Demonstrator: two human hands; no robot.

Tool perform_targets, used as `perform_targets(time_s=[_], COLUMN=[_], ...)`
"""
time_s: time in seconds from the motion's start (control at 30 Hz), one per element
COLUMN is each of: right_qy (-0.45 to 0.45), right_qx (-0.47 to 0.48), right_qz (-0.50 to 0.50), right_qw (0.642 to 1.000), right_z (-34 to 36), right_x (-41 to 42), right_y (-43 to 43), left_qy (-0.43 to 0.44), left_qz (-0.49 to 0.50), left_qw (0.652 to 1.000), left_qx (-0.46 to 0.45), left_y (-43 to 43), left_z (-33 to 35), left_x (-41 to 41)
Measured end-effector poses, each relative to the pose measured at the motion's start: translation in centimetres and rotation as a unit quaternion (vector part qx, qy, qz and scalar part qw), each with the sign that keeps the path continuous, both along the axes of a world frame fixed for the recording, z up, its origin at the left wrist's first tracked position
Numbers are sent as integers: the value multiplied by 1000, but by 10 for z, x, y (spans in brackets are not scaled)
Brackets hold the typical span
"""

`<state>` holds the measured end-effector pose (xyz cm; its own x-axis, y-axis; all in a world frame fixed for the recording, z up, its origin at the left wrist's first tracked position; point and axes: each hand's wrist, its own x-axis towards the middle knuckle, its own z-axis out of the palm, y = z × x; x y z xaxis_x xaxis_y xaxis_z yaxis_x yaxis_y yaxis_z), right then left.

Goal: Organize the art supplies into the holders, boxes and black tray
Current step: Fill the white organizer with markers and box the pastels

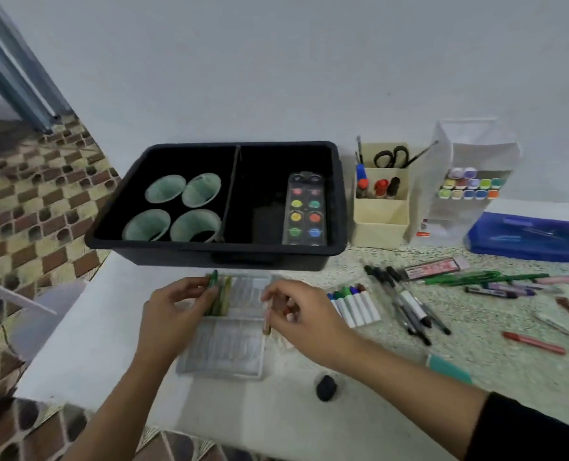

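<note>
left hand is pinching a green crayon over the clear case. right hand is pinching a pinkish crayon, black tray sitting just behind.

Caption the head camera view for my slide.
Sorting supplies: left hand holds a green crayon, right hand a pinkish stick, over a clear case before the black tray.

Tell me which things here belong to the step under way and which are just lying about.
In the job: left hand pinching the green crayon; right hand pinching the pale crayon; clear case below them; black tray.
Lying about: white markers; loose pens; red pen; teal block; small black lump.
</note>
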<state>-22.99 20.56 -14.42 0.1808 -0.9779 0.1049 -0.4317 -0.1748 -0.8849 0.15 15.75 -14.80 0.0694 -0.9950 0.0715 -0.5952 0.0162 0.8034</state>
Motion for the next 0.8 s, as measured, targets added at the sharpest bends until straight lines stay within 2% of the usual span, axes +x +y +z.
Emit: perform_targets(time_s=[0.17,0.3,0.43,0.57,0.7,0.8], right_qy=[47,64,91,162,132,139], right_qx=[-15,-7,-10,-39,-27,-47], right_qz=[-45,-71,-73,-50,-58,-68], right_qw=[998,995,993,985,989,987], right_z=[-11,-20,-26,-26,-24,-25], right_x=[36,49,53,50,49,48], right_y=[-29,-42,-49,-52,-53,-54], left_qy=[-7,-81,-100,-143,-166,-146], left_qz=[-47,-40,-52,-117,-143,-130], left_qw=[999,993,990,977,971,978], left_qx=[-24,-70,-86,-105,-91,-74], left_y=[-8,-10,-12,-15,-17,-19], left_z=[-8,-17,-21,-23,-25,-27], left_x=[-5,-12,-14,-14,-6,-2])
